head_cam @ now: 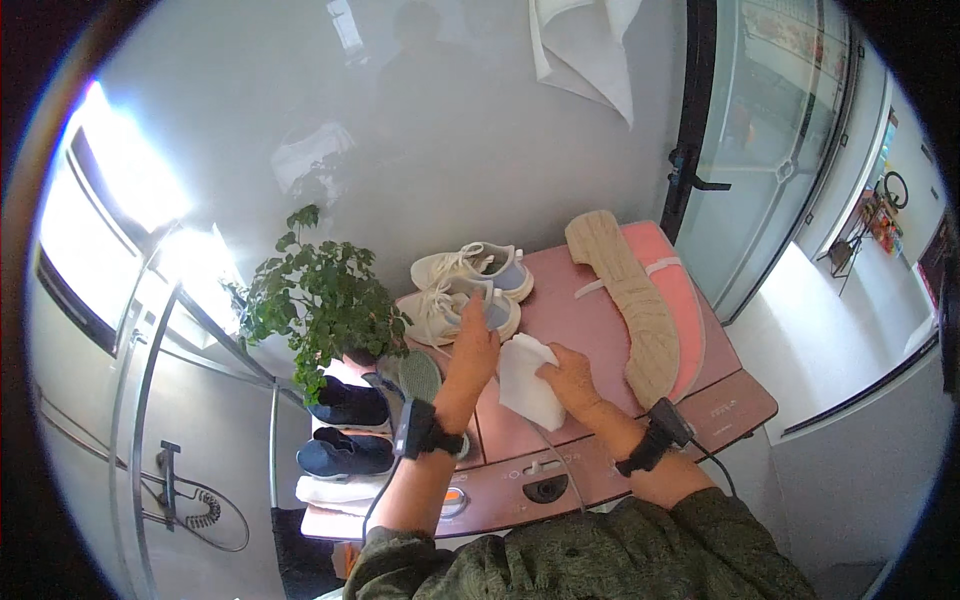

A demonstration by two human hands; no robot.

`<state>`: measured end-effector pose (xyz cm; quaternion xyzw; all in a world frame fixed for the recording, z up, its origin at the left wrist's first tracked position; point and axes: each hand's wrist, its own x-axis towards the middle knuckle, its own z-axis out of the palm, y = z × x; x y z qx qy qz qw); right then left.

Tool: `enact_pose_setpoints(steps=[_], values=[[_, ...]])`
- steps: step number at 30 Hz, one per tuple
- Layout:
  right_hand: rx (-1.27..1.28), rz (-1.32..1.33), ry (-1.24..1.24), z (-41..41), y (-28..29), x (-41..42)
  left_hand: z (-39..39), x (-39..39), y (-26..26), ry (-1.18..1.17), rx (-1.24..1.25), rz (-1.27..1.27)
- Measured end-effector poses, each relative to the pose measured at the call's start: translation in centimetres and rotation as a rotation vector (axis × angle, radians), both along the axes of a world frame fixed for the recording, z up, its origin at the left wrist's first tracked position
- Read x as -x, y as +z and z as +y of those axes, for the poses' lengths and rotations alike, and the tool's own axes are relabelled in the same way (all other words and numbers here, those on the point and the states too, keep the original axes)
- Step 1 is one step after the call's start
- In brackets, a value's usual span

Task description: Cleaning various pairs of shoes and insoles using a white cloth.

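My right hand grips a folded white cloth by its right edge, above the pink top of a washing machine. My left hand is raised beside the cloth's left edge, in front of a pair of white lace-up sneakers. Whether its fingers hold anything is hard to tell. The second sneaker of the pair stands behind, near the wall. To the right lie a long beige padded piece and a pink one with a white strap.
A leafy green plant stands at the left. Below it are dark blue shoes, a green-grey sole and folded white cloths. A glass door with a black handle is at the right; a metal-framed shower enclosure is at the left.
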<state>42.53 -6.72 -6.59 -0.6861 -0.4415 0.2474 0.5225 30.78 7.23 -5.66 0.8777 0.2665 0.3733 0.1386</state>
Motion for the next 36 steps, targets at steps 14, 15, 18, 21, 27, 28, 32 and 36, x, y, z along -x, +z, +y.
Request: enact_pose_setpoints(steps=[14, 15, 18, 21, 27, 28, 32, 36], values=[[-0.073, -0.068, -0.161, 0.5, 0.5, -2.8, 5.4, -2.2, -1.7, 0.242, 0.424, 0.099], [-0.071, -0.066, -0.161, 0.3, 1.0, -2.9, 4.7, -1.6, -0.5, 0.217, 0.514, 0.023], [-0.083, 0.0, -0.217, 0.3, 1.1, -3.1, 2.5, 0.2, 1.7, 0.153, 0.646, -0.121], [-0.152, 0.281, -0.245, 0.4, 0.4, -3.8, -0.6, 1.2, 3.3, 0.113, 0.613, -0.167], [-0.333, 0.563, -0.224, 0.3, 1.0, -3.7, -6.7, 6.4, 1.5, -0.02, 0.524, 0.09], [-0.233, 0.607, -0.164, 0.3, 1.3, -3.9, -7.2, 7.0, 1.0, -0.1, 0.457, 0.135], [-0.005, 0.465, 0.079, -0.1, 2.3, -2.8, -9.0, 9.2, 2.4, -0.059, 0.625, 0.206], [0.078, 0.416, 0.207, 0.6, -1.8, -2.5, -9.4, 11.3, 3.5, -0.167, 0.508, 0.391]])
